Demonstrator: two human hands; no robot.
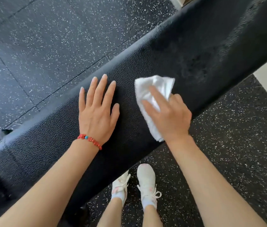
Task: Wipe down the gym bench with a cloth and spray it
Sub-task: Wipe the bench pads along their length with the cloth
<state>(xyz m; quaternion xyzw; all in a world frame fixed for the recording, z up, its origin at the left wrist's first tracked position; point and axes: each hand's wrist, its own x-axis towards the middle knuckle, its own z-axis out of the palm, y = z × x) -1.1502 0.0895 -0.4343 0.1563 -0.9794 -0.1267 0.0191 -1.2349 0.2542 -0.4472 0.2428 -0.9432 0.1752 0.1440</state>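
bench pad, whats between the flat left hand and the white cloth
Nothing: in the head view only a bare strip of bench pad separates the left hand from the cloth under the right hand.

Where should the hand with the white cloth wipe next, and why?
Probably slide the right hand and cloth up the bench onto the dull wet-looking smears just beyond it. That patch looks unwiped, and the left hand lies flat on the pad, steadying.
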